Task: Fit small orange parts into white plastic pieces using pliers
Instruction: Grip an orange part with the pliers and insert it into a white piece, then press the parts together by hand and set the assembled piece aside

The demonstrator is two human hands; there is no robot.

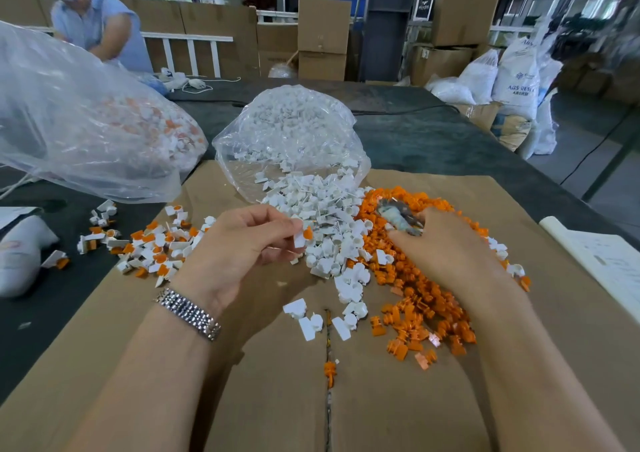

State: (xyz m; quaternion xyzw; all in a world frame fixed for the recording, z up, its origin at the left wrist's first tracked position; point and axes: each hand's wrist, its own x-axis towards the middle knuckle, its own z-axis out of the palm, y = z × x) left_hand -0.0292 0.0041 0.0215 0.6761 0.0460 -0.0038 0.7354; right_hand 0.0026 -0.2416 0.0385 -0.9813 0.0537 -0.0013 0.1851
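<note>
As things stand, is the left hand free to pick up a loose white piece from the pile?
Probably not yet: the left hand already pinches a white piece with an orange part, though the white pile lies unobstructed just beyond its fingertips.

Two hands (239, 243), two clear bags (287, 140), one pliers (398, 216), perhaps hundreds of parts (408, 278)

White pieces (325, 209) heaped beside orange parts (415, 289) (touching), pliers (398, 216) lying blurred on the orange heap.

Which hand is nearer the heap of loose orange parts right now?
Right. The right hand rests on the heap of orange parts, holding the pliers. The left hand is off to the left, beyond the white pieces, pinching an assembled piece.
</note>
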